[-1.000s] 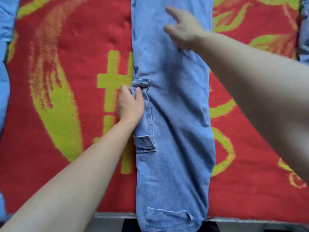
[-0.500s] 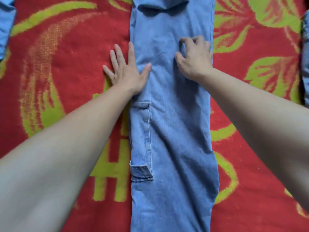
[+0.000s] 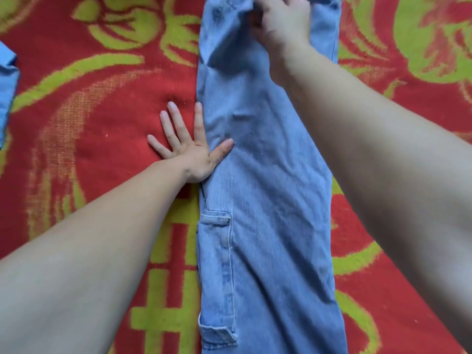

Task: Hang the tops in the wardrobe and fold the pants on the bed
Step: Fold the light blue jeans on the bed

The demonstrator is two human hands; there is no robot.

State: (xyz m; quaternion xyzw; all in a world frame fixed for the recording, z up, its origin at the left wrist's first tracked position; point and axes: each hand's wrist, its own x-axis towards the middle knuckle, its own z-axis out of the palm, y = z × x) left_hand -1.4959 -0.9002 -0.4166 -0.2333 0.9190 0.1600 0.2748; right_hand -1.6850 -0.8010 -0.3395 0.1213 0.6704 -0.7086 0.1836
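Observation:
Light blue jeans (image 3: 268,200) lie lengthwise down the middle of the bed, folded leg on leg, with a side pocket near the bottom left. My left hand (image 3: 190,146) lies flat with fingers spread at the jeans' left edge, thumb on the denim and fingers on the blanket. My right hand (image 3: 283,21) reaches far up the jeans at the top of the view. Its fingers curl at a raised fold of denim, but their tips are cut off by the frame edge.
The bed is covered by a red blanket with yellow-green patterns (image 3: 102,123). Another blue garment (image 3: 6,93) pokes in at the left edge.
My right hand has moved further up the jeans to the raised fold at the top. My left hand stays flat at the left edge. The view has shifted up the bed.

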